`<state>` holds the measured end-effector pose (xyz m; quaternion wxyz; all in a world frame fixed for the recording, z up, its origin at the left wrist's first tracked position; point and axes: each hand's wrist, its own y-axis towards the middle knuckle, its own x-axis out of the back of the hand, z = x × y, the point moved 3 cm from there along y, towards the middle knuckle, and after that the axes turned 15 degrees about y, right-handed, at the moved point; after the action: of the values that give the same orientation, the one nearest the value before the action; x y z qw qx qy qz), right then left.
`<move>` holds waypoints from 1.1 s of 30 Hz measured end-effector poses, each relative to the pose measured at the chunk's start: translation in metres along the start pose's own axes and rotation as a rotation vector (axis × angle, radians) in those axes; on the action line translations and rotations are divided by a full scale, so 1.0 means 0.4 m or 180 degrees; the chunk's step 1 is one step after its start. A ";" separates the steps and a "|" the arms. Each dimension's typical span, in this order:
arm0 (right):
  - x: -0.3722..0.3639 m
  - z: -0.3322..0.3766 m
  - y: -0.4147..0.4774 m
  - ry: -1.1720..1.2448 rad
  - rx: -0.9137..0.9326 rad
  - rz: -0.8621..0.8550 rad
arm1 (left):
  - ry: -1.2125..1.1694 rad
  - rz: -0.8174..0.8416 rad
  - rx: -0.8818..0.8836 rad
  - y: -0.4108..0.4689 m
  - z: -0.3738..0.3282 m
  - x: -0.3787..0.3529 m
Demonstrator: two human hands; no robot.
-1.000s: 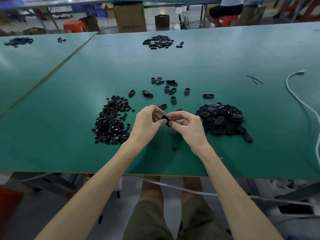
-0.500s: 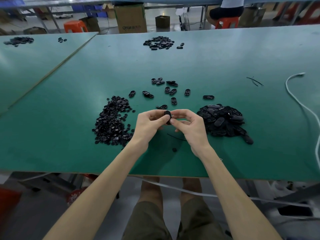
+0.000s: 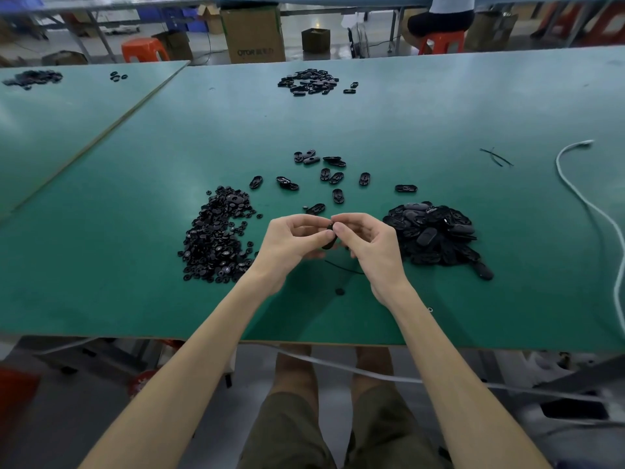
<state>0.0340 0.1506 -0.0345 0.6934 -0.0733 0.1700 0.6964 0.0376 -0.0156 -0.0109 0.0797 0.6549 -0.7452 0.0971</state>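
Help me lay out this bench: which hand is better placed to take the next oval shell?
Probably the right hand: it is beside the oval-shell pile, while the left hand sits nearer the small-parts pile. Both pinch the black piece.

black piece (image 3: pixel 329 239), green table (image 3: pixel 406 123) (plain)

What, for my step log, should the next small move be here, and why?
Probably squeeze both thumbs to seat the black part: left hand and right hand both pinch it above the green table, between the pile of small round pieces and the pile of oval shells, so it seems mid-assembly, not ready to set down.
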 end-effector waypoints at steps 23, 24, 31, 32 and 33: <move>0.000 0.003 0.002 -0.0051 -0.0036 0.0009 | -0.0691 0.0129 -0.0118 -0.007 0.051 0.004; -0.001 0.004 0.002 -0.0058 -0.0042 0.0018 | -0.0662 0.0104 -0.0127 -0.007 0.050 0.003; -0.004 0.004 -0.001 -0.0199 -0.0058 0.0079 | -0.0575 -0.0108 -0.0155 -0.008 0.052 -0.006; -0.004 0.005 -0.001 -0.0216 -0.0049 0.0075 | -0.0576 -0.0123 -0.0170 -0.008 0.052 -0.007; -0.005 0.006 -0.001 -0.0230 -0.0040 0.0074 | -0.0575 -0.0132 -0.0186 -0.008 0.052 -0.007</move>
<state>0.0349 0.1496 -0.0319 0.6905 -0.0506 0.1413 0.7076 0.0414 -0.0185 -0.0318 0.0332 0.6737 -0.7381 0.0142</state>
